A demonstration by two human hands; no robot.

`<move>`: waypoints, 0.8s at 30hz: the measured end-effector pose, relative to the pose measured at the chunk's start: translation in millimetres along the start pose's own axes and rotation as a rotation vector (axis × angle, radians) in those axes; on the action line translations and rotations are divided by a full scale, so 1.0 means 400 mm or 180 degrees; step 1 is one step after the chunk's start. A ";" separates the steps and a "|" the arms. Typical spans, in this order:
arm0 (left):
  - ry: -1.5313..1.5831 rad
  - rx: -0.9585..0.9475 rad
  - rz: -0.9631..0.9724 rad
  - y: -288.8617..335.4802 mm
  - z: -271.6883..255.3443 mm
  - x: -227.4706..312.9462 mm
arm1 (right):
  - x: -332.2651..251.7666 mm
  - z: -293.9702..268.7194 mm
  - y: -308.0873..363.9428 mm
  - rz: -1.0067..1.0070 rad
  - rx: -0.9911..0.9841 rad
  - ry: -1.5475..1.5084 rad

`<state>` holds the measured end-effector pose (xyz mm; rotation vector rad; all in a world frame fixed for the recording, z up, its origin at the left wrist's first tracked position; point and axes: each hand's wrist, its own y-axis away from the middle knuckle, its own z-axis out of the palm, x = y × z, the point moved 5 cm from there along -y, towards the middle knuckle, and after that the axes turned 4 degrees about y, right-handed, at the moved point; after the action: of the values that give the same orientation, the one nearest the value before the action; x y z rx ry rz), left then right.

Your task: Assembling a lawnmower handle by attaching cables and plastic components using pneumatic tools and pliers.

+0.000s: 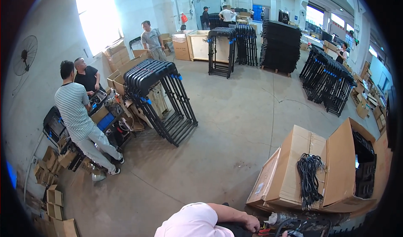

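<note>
My left arm in a pale pink sleeve reaches rightward along the lower edge. My left hand (252,223) is closed, fingers curled downward, beside a small red item (264,231) whose kind I cannot make out. What lies inside its grip is hidden. Only a fingertip of my right hand (285,234) shows at the bottom edge, near a black curved frame (303,222); its other fingers are out of view. A roll wrapped in clear plastic (289,217) lies just beyond the hands. Above it, a bundle of black power cords (310,179) hangs over a cardboard box (289,163).
An open carton (342,161) with black parts stands at the right. Black folded frames (161,98) stand in a row at centre left, others (327,79) at far right. Two people (77,106) work at a cluttered bench on the left; another person (152,40) stands behind.
</note>
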<state>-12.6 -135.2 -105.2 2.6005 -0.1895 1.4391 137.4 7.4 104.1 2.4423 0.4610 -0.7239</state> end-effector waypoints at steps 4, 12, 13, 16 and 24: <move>0.0840 -0.0487 -0.0608 0.039 -0.064 0.077 | 0.128 0.044 -0.065 0.0433 -0.0243 -0.0999; 0.4809 -0.0514 -0.1307 0.000 -0.030 0.061 | 0.498 0.136 -0.309 0.1018 -0.0627 -0.2406; 0.4800 -0.0674 -0.1283 -0.016 -0.006 0.047 | 0.516 0.142 -0.316 0.1048 -0.0551 -0.2548; 0.4358 -0.0746 -0.0996 -0.039 0.006 0.046 | 0.547 0.126 -0.339 0.1092 -0.0306 -0.2918; 0.4075 -0.0696 -0.0466 -0.096 0.018 0.074 | 0.687 0.089 -0.449 0.1443 -0.0501 -0.2583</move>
<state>16.4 -100.0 -86.9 1.1044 0.0234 2.4528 259.9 173.9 -153.3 1.7908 -0.3278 -1.2976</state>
